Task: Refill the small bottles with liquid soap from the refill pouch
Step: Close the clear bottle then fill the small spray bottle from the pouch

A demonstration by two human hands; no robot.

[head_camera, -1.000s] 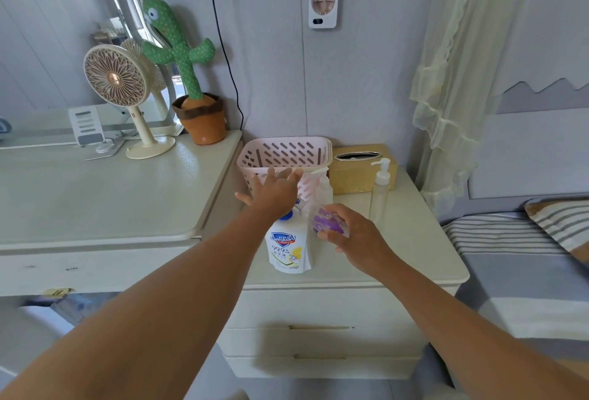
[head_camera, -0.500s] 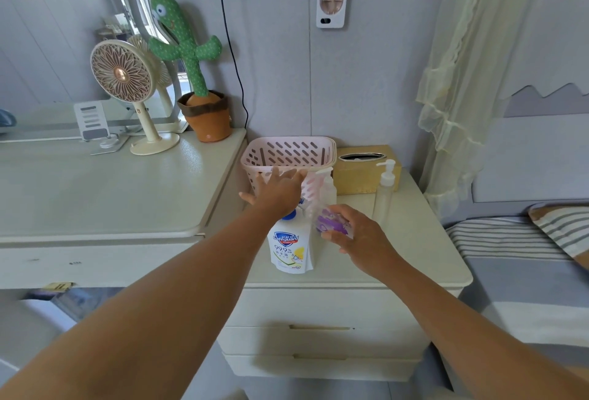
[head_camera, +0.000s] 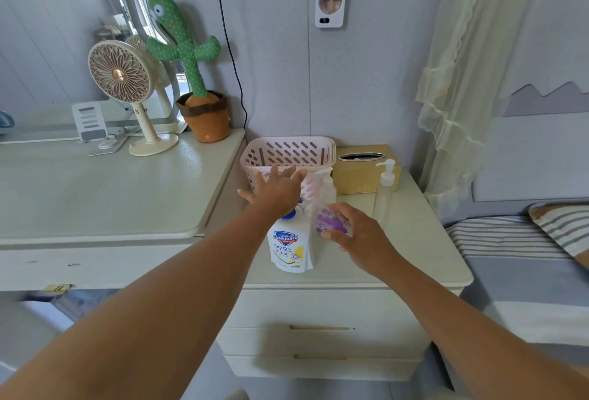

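- Left hand [head_camera: 276, 191]: fingers spread flat, gripping nothing, hovering over the blue cap end of the refill pouch [head_camera: 289, 248] and just in front of the pink basket [head_camera: 288, 152].
- Right hand [head_camera: 357, 234]: curled round a small clear bottle with purple print [head_camera: 330, 220], held just beside the pouch's right edge.
- Refill pouch: upright near the middle of the worktop [head_camera: 414, 256], a little back from the front edge; cap apparently on, though mostly hidden by the left hand.
- Probable step: taking the pouch by its neck. Best closed firmly below the cap, not on the soft belly, to avoid squeezing soap out once opened.
- Worth setting the small bottle flat on the worktop and opening it before tipping the pouch.
- Second pump bottle [head_camera: 327, 186] close behind the hands, tall pump bottle [head_camera: 384, 191] toward the back right by the tissue box [head_camera: 363, 176]; easy to knock over, so better lifted straight up than swept sideways.
- Slow pour advised; narrow bottle mouth, thick soap.
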